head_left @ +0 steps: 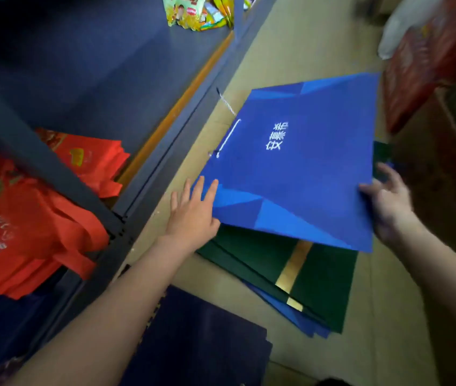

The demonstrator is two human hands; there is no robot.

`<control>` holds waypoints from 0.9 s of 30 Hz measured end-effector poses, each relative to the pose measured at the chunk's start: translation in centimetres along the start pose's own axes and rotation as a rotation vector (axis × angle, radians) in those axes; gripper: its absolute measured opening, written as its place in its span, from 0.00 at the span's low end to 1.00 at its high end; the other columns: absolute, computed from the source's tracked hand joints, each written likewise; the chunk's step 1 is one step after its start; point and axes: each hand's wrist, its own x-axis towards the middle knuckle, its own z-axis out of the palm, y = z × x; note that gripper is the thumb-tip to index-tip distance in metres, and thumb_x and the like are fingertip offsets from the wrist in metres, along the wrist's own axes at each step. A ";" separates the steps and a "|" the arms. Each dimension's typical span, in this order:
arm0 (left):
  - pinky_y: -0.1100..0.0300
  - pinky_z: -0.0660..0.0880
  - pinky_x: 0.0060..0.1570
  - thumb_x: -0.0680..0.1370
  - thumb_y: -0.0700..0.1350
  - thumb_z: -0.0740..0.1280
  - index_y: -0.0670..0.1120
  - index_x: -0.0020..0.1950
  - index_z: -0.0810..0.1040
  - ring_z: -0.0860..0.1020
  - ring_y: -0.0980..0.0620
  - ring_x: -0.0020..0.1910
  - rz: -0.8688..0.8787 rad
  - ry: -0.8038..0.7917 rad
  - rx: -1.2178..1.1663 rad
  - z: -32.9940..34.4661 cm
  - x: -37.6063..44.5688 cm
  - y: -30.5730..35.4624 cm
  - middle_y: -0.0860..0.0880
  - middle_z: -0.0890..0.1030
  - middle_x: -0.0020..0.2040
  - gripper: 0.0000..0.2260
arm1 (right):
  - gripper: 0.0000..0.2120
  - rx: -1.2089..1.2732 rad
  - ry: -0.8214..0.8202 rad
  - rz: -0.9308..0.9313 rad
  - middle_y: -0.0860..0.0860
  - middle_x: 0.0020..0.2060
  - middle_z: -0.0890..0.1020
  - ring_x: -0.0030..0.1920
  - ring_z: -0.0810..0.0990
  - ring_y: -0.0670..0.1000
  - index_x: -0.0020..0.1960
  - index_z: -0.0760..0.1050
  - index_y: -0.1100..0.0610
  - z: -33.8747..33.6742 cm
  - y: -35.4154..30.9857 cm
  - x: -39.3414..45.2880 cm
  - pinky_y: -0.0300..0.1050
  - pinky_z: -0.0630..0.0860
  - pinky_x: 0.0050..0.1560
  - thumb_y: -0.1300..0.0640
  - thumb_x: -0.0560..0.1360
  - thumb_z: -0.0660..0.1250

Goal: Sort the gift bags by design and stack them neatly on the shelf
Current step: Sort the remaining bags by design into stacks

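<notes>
From the head camera, a flat blue bag (299, 168) is hanging tilted above a pile of green bags (318, 277) on the floor. The right hand (388, 201) is pinching its right edge, while the left hand (193, 210), fingers straight, is pressing against its left edge, beside the shelf (87, 79).

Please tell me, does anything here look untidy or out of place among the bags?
Yes. The floor pile is fanned out: green bags and blue bags under them lie with edges offset, designs mixed. The blue gift bag, held by the left hand and right hand, sits askew over them. Nothing looks torn.
</notes>
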 end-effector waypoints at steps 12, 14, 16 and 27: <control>0.41 0.46 0.72 0.77 0.51 0.64 0.58 0.76 0.37 0.40 0.38 0.75 0.217 -0.437 0.328 7.1 -1.5 3.1 0.45 0.36 0.77 0.39 | 0.47 -0.909 -0.091 0.329 0.59 0.71 0.59 0.69 0.63 0.63 0.77 0.47 0.55 -3.8 11.7 0.1 0.54 0.63 0.69 0.50 0.69 0.74; 0.41 0.48 0.72 0.78 0.50 0.63 0.59 0.75 0.35 0.40 0.36 0.75 0.259 -0.418 0.383 8.0 -1.5 4.3 0.45 0.34 0.76 0.39 | 0.54 -0.853 -0.155 0.327 0.59 0.73 0.56 0.70 0.61 0.63 0.77 0.43 0.52 -3.8 12.0 -0.1 0.56 0.61 0.71 0.47 0.66 0.76; 0.40 0.51 0.71 0.79 0.48 0.62 0.58 0.75 0.33 0.40 0.35 0.75 0.283 -0.377 0.412 9.0 -1.4 5.2 0.44 0.34 0.76 0.39 | 0.54 -0.926 -0.186 0.299 0.57 0.75 0.51 0.72 0.57 0.63 0.77 0.40 0.49 -3.5 12.9 -0.6 0.56 0.59 0.71 0.45 0.66 0.75; 0.43 0.60 0.67 0.77 0.56 0.63 0.61 0.74 0.33 0.45 0.36 0.75 0.298 -0.353 0.427 9.6 0.4 5.0 0.46 0.37 0.77 0.40 | 0.51 -0.465 0.067 0.337 0.53 0.67 0.69 0.63 0.72 0.59 0.76 0.51 0.51 -4.2 12.8 1.7 0.53 0.71 0.64 0.49 0.63 0.79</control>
